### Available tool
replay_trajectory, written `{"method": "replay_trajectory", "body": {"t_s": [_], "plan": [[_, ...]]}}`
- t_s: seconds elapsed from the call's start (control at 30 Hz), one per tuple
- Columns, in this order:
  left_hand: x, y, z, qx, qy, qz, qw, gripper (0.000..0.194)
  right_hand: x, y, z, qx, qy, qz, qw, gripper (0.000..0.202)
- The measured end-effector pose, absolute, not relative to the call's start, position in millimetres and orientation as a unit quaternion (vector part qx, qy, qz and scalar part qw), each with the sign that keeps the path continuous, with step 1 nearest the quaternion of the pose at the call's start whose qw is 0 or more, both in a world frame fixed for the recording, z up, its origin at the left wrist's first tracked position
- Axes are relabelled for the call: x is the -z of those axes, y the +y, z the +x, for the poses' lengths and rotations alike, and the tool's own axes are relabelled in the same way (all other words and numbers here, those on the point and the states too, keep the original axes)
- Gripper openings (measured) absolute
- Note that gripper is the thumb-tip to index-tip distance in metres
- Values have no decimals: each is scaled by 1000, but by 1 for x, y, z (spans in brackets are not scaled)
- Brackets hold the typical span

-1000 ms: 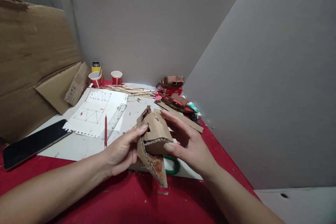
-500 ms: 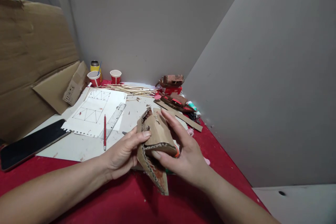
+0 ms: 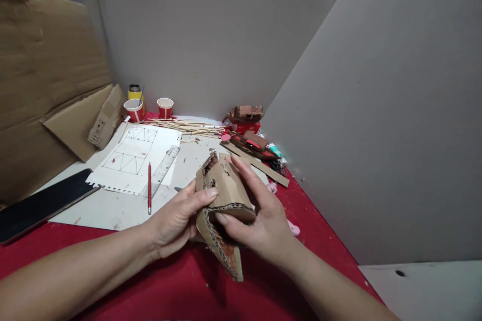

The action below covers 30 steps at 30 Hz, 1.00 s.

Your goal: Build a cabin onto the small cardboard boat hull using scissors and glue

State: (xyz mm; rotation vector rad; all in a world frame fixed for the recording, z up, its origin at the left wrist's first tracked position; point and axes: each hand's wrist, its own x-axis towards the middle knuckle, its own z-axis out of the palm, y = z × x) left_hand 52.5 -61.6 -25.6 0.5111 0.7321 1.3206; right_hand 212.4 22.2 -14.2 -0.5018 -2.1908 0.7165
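A small cardboard model is held up over the red tabletop. It has a curved, roof-like part set against a longer pointed strip with corrugated edges and reddish-brown smears inside. My left hand grips the strip side, thumb on top near the joint. My right hand holds the curved part, with its fingers along the far side and its thumb at the near end edge. Some fingertips of both hands are hidden by the cardboard.
Left of the hands lie a drawing sheet, a red pencil, a clear ruler and a phone. Behind are wooden sticks, paper cups and brown cardboard models. Large cardboard stands left.
The right thumb has shifted slightly left along the end edge of the curved part. An orange bit seen beside the right hand is now hidden. The view has moved a little.
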Motion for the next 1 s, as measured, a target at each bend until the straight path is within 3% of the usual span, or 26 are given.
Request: {"method": "replay_trajectory", "body": {"t_s": [0.4, 0.67, 1.0], "plan": [[24, -62, 50, -599, 336, 227, 690, 66, 12, 22, 205, -278, -858, -194, 387, 86], [24, -63, 52, -603, 340, 216, 688, 68, 3, 21, 206, -329, -858, -211, 335, 94], [25, -65, 53, -598, 345, 234, 685, 65, 3, 19, 203, -286, -870, -211, 341, 92]]}}
